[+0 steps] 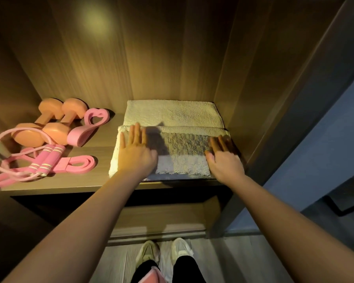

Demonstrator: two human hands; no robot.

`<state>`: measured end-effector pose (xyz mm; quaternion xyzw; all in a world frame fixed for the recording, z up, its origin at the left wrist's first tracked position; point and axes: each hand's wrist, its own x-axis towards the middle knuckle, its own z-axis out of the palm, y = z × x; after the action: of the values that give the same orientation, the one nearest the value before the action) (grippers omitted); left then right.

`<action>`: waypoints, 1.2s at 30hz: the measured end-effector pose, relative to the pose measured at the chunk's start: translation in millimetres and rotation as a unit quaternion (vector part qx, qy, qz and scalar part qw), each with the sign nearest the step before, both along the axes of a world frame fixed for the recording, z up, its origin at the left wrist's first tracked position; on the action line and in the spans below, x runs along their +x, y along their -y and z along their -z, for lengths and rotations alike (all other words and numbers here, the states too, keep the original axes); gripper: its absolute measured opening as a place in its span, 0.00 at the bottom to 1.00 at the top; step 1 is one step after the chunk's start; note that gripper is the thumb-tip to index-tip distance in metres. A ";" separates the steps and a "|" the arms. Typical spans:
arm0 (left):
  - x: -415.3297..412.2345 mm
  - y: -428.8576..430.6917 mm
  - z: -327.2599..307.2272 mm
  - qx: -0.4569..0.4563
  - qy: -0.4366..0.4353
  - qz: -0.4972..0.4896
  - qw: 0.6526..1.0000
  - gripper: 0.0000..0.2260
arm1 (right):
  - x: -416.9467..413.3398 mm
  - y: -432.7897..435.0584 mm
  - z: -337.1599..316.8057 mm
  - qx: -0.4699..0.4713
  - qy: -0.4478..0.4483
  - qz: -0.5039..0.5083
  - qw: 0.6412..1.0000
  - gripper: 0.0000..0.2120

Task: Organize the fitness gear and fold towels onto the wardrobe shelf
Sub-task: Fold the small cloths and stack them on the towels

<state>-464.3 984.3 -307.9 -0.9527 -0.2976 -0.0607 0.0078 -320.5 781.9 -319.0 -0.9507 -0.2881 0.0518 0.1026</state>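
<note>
A folded cream towel with a grey patterned band [184, 146] lies at the front right of the wooden wardrobe shelf [102, 180]. Behind it sits a second folded cream towel [172, 113]. My left hand [136, 152] lies flat on the front towel's left side, fingers straight. My right hand [223, 158] presses flat on its right side. On the shelf's left are two orange dumbbells [49, 123], a pink heart-shaped grip trainer [88, 125], a pink jump rope [43, 160] and a pink resistance band [78, 164].
The wardrobe's right side panel [264, 99] stands close to the towels. A lower shelf [161, 217] shows beneath. My feet in pale shoes [164, 252] stand on the grey floor in front.
</note>
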 end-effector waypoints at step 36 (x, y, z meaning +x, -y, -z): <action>33.5 30.3 -54.7 -0.765 0.194 -0.022 0.613 0.19 | -75.1 -20.6 -53.5 0.467 -0.219 -0.052 0.855 0.03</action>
<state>-430.8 954.0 -253.2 -0.5718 -0.2519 0.0056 -0.7807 -395.6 802.5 -265.4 -0.7390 -0.2974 0.1229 0.5918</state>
